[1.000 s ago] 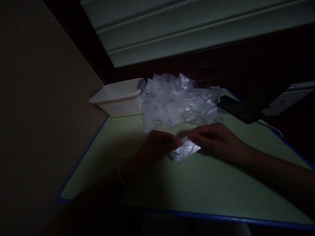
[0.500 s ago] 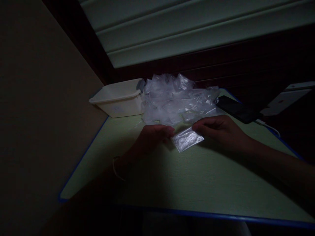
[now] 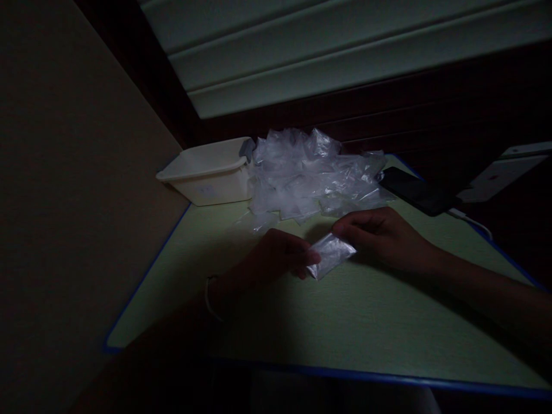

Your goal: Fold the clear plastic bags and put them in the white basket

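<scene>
The scene is very dim. A small clear plastic bag (image 3: 331, 255) lies just above the pale green table (image 3: 345, 322), held between both hands. My left hand (image 3: 276, 259) pinches its lower left corner with curled fingers. My right hand (image 3: 379, 236) pinches its upper right end. A thin band circles my left wrist. Behind the hands is a heap of several clear plastic bags (image 3: 310, 175).
A cream plastic tub (image 3: 207, 172) stands at the table's back left corner, against the heap. A dark phone (image 3: 416, 192) with a white cable lies at the back right, and a pale device (image 3: 504, 172) beyond it. The table has a blue edge; a wall is at left.
My left hand came back toward me and to the right, folding the bag's left end in so the bag looks shorter. My right hand stayed almost in place.
</scene>
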Demonstrator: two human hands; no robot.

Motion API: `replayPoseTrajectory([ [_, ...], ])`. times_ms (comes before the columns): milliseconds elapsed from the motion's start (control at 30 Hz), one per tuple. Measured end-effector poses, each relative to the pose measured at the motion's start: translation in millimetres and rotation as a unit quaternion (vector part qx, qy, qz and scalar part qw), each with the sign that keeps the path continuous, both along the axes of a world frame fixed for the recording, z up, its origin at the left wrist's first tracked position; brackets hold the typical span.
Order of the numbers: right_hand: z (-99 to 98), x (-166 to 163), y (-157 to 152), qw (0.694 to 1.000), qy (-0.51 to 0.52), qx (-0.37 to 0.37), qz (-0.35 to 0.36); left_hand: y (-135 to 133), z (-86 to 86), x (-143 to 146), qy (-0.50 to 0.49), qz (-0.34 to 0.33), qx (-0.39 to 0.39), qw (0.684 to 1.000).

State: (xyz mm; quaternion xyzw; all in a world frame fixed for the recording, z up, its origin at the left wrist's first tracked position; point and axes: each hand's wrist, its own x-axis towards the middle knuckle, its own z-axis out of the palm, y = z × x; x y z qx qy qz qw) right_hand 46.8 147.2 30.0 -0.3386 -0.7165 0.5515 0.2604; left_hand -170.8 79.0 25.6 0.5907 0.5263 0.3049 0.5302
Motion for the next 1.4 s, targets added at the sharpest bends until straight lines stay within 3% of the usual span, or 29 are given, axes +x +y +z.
replayPoseTrajectory([
  [167,-1.1,-6.5,-2.4,0.993,0.049,-0.103,0.032,0.6,-3.4,4.2,-0.025,0.079,0.032,0.996],
  [300,-2.8,-10.9,-5.2,0.989,0.059,-0.13,0.029,1.6,-4.8,6.6,-0.057,0.114,0.06,0.99],
  [633,-4.7,-7.7,-2.6,0.993,0.07,-0.091,-0.024,1.7,-9.7,4.9,-0.047,0.088,0.053,0.994],
  [800,-1.0,-7.0,-3.8,0.996,0.045,-0.077,-0.009,-0.9,2.3,5.7,0.016,0.045,0.072,0.996],
  [967,-1.5,-4.3,-6.6,0.997,-0.005,-0.047,0.068,-1.5,5.8,7.0,-0.006,0.046,0.087,0.995],
  [1067,-3.5,-4.3,-7.9,0.996,0.007,-0.042,0.077,-0.2,-1.1,7.3,-0.035,0.071,0.075,0.994],
  [1200,-6.0,-7.5,-8.7,0.996,0.037,-0.077,0.035,1.3,-7.5,9.4,-0.079,0.125,0.073,0.986],
  [1400,-10.1,-12.2,-10.4,0.996,0.051,-0.074,0.009,1.9,-13.4,12.9,-0.098,0.148,0.075,0.981],
])
